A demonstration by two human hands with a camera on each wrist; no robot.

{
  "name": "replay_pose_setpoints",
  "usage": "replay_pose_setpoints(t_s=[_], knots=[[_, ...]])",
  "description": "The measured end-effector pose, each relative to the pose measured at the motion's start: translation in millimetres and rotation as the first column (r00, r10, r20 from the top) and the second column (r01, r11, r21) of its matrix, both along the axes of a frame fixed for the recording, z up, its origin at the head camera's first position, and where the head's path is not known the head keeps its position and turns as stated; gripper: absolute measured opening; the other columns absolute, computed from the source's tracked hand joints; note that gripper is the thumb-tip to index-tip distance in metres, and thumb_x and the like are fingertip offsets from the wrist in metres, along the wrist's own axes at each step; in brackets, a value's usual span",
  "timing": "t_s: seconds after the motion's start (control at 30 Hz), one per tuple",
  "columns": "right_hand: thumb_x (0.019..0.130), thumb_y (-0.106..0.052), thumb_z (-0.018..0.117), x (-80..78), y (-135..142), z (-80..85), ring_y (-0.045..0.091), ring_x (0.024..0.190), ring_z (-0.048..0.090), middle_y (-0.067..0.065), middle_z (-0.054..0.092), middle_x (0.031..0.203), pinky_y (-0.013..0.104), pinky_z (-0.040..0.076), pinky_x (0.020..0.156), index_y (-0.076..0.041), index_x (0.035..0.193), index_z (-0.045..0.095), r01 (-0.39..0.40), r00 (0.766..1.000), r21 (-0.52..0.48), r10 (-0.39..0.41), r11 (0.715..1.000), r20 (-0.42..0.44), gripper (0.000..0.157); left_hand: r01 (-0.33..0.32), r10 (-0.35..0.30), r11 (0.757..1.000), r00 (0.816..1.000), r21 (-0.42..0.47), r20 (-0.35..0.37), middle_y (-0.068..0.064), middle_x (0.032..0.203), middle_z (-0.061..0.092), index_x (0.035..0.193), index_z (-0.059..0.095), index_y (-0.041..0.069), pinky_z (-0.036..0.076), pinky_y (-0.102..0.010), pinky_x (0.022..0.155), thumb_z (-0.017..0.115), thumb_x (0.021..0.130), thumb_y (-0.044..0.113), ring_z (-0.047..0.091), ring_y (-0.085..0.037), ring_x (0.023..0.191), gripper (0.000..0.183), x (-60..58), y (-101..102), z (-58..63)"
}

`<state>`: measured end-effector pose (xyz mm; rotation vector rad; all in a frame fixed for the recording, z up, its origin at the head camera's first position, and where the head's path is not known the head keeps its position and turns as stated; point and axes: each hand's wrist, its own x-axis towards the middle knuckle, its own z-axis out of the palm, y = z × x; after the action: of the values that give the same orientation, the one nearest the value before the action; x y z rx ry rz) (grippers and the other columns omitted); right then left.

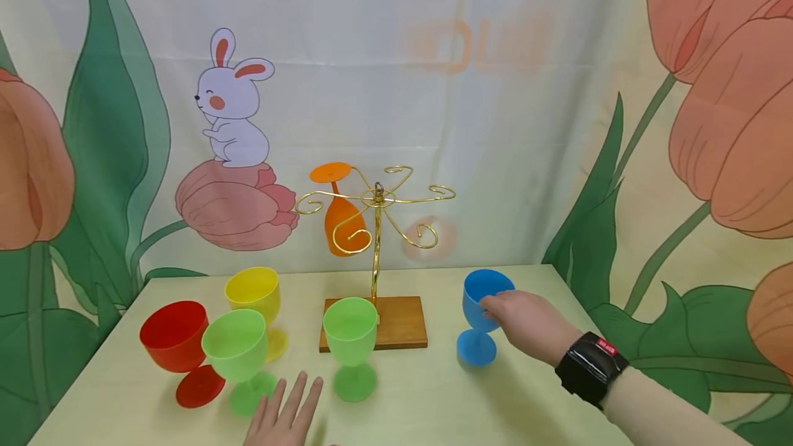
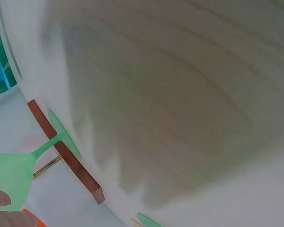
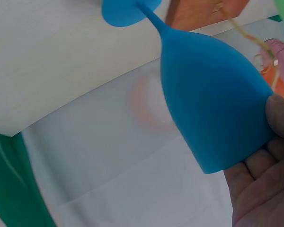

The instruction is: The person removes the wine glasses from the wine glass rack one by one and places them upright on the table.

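Observation:
My right hand (image 1: 534,325) pinches the blue goblet (image 1: 480,301) by its bowl near the rim, thumb on the near side. In the right wrist view the thumb lies on the blue bowl (image 3: 213,99) and the other fingers curl behind the rim. The goblet is upright, right of the rack's wooden base. My left hand (image 1: 285,415) is low in the head view with fingers straight and spread, holding nothing. It is nearest to two green goblets, one (image 1: 235,346) at its upper left and one (image 1: 350,332) at its upper right.
A brass rack (image 1: 376,246) with curled arms stands on a wooden base (image 1: 403,322) at the back. An orange goblet (image 1: 341,219) hangs upside down from its left side. Red (image 1: 175,337) and yellow (image 1: 254,294) goblets stand at the left. A printed curtain (image 1: 347,88) closes off the back.

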<state>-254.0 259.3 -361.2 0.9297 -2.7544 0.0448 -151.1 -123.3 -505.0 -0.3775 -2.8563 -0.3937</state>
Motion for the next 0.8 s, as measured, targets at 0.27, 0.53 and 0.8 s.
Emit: replay_pose_setpoints(t_s=[0.27, 0.53, 0.8], knots=[[0.091, -0.002, 0.065, -32.2, 30.9, -5.7, 0.016, 0.076, 0.065, 0.002, 0.068, 0.084, 0.033, 0.056, 0.071, -0.008, 0.096, 0.064, 0.146, 0.986, 0.032, -0.148, 0.989, 0.076, 0.008, 0.007, -0.006, 1.0, 0.996, -0.02, 0.085, -0.011, 0.147, 0.043, 0.146, 0.041, 0.015, 0.027, -0.064, 0.105, 0.033, 0.074, 0.09, 0.037, -0.043, 0.132, 0.104, -0.5, -1.7, -0.3], [0.093, -0.008, 0.065, -49.0, 60.0, -16.5, 0.014, 0.068, 0.059, 0.001, 0.064, 0.077, 0.032, 0.054, 0.063, -0.006, 0.095, 0.063, 0.226, 0.972, 0.003, -0.225, 0.974, 0.059, 0.004, -0.004, 0.006, 1.0, 0.995, -0.019, 0.103, -0.009, 0.146, 0.044, 0.145, 0.043, 0.017, 0.027, -0.065, 0.104, 0.031, 0.073, 0.091, 0.039, -0.042, 0.132, 0.104, 0.0, 0.5, 0.8], [0.094, -0.007, 0.062, -49.9, 64.1, -25.8, 0.015, 0.066, 0.053, -0.001, 0.057, 0.071, 0.031, 0.05, 0.059, -0.006, 0.092, 0.062, 0.23, 0.973, -0.019, -0.229, 0.973, 0.019, 0.002, -0.017, 0.018, 1.0, 0.998, -0.015, 0.066, -0.008, 0.145, 0.047, 0.144, 0.045, 0.018, 0.03, -0.064, 0.103, 0.031, 0.074, 0.09, 0.041, -0.041, 0.13, 0.102, 1.7, 0.3, -0.5]])
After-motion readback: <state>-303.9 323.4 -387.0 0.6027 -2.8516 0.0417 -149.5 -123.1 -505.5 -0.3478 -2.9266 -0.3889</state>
